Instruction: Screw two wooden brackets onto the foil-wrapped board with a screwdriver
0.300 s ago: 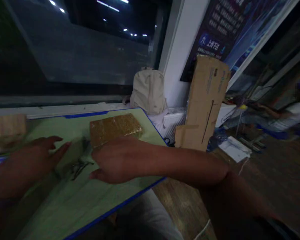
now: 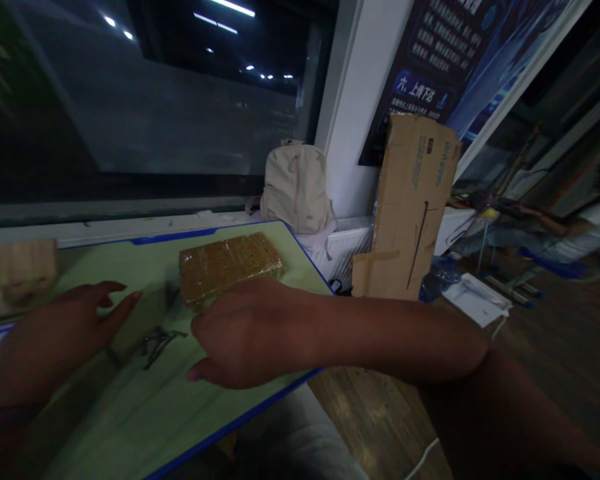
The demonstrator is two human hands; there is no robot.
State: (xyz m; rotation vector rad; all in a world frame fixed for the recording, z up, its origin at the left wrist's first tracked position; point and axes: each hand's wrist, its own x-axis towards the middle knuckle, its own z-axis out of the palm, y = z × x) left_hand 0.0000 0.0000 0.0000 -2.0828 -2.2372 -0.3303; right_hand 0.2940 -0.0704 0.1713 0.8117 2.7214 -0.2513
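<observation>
My left hand (image 2: 70, 327) hovers over the green tabletop (image 2: 180, 427) at the left. Its thumb and forefinger are apart, with nothing between them. A small heap of thin, dark metal-looking pieces (image 2: 157, 343) lies between my two hands; their exact kind is not clear. Right of the heap is my right hand (image 2: 250, 337), back upward, its thumb held away from the bent fingers. Nothing shows in it, though the fingertips are partly hidden. Just behind it sits a brown block-shaped package (image 2: 230, 260) wrapped in shiny tape, its near side partly covered by the hand.
A light wooden block (image 2: 17, 270) stands at the table's left. Beyond the blue table edge are a beige backpack (image 2: 297, 187), a radiator (image 2: 347, 243) and a tall flattened carton (image 2: 415, 207). Another person (image 2: 580, 230) sits far right.
The view has shifted slightly, and my right hand appears a little lower and further right. My left hand keeps about the same pose. The heap and package lie as before.
</observation>
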